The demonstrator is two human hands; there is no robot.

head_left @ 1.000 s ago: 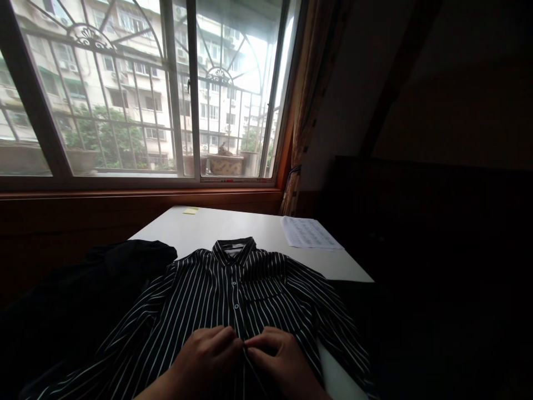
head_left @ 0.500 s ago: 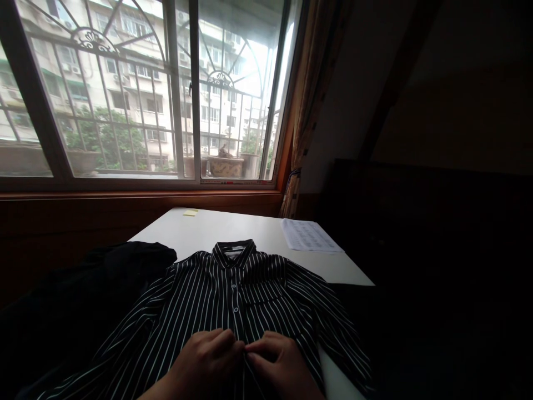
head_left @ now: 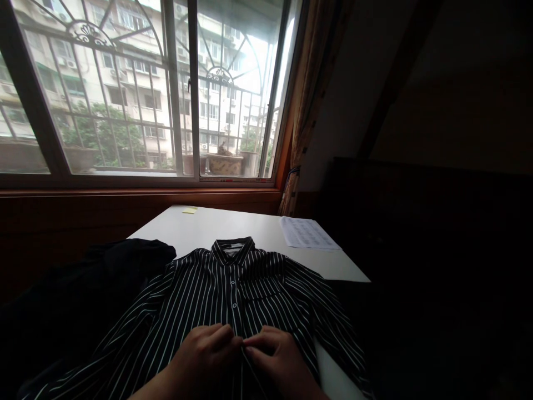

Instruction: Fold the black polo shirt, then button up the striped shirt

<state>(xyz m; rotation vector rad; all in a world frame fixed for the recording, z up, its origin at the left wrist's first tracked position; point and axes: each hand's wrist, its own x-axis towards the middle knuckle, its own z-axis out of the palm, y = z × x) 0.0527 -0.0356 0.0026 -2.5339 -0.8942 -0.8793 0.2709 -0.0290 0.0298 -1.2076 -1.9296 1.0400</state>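
A black shirt with white stripes (head_left: pixel 200 294) lies face up on the white table (head_left: pixel 225 221), its collar (head_left: pixel 233 251) toward the window and its sleeves spread to both sides. Two buttons show on the front placket (head_left: pixel 234 294) above my hands. My left hand (head_left: pixel 210 350) is closed on the placket, fingers curled. Right beside it, my right hand (head_left: pixel 277 355) pinches the same front edge between thumb and index finger. The fingertips of both hands meet at the placket and hide whatever button or buttonhole lies there.
Dark bunched cloth (head_left: pixel 137 258) lies left of the shirt. Printed sheets (head_left: pixel 310 233) rest at the table's right edge, a yellow sticky note (head_left: pixel 190 210) at the far left. Behind the table are a barred window (head_left: pixel 125 100) and a tied curtain (head_left: pixel 291 183). The right side is very dark.
Both hands stay at the same spot on the placket, with only slight finger movement. The whole view has shifted a little.
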